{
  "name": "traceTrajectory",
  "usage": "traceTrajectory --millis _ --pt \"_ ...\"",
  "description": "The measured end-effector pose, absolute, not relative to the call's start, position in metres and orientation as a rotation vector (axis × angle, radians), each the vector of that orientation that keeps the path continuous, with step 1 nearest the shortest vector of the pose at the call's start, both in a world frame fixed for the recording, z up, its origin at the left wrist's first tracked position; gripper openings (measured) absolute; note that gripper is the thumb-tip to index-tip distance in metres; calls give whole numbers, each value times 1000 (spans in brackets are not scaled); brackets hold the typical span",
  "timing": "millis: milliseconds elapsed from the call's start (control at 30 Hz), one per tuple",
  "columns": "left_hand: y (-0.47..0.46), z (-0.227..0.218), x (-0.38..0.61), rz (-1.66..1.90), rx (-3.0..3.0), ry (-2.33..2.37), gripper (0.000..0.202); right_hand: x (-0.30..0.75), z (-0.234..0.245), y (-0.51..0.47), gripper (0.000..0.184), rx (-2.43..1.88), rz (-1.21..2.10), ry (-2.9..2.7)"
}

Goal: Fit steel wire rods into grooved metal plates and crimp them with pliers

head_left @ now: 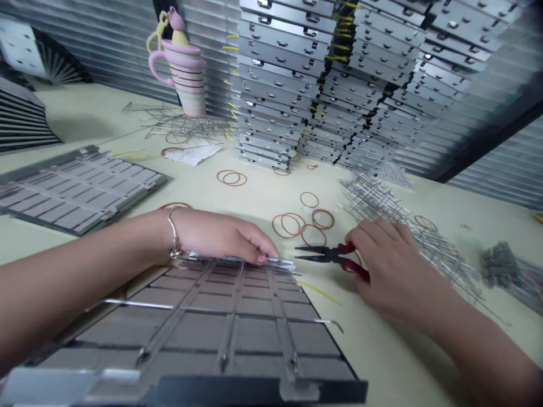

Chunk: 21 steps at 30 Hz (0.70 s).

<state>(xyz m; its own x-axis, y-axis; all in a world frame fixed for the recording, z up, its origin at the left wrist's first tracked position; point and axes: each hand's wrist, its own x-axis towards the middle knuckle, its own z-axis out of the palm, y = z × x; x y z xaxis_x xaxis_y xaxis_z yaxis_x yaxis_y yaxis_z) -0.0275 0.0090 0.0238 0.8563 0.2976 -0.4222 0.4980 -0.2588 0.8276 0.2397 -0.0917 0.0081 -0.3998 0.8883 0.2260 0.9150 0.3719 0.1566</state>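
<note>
A grey panel [250, 333] with metal edge rails and crossing metal strips lies tilted in front of me. My left hand [220, 234] is closed over its far rail, thumb and fingers gripping the edge. In my right hand [382, 260] is a pair of needle-nose pliers [324, 255] with red handles; the jaws stand apart and point left towards the panel's far right corner, holding nothing. A thin metal rod [328, 322] with a bent end sticks out past the panel's right side. Beside the corner lies a yellow tie [318, 291].
Several brown rubber bands [288, 225] lie beyond the panel. Stacked metal panels [280, 85] rise at the back. Loose metal rods [382, 198] are heaped at the right, more near a pink-and-white cup [186, 79]. Another panel [80, 186] lies left, and small metal parts [503, 263] far right.
</note>
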Motion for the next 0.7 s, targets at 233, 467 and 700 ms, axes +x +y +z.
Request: traceTrajectory --millis 233,467,700 --pt "7 23 -27 -184 1916 585 27 224 2 -98 12 -1599 -233 -2538" --pt "7 23 -26 -220 1891 596 26 217 -5 -101 7 -1678 -346 -2524" --pt "15 18 -30 -229 1627 415 19 234 20 -85 18 -1505 -170 -2526"
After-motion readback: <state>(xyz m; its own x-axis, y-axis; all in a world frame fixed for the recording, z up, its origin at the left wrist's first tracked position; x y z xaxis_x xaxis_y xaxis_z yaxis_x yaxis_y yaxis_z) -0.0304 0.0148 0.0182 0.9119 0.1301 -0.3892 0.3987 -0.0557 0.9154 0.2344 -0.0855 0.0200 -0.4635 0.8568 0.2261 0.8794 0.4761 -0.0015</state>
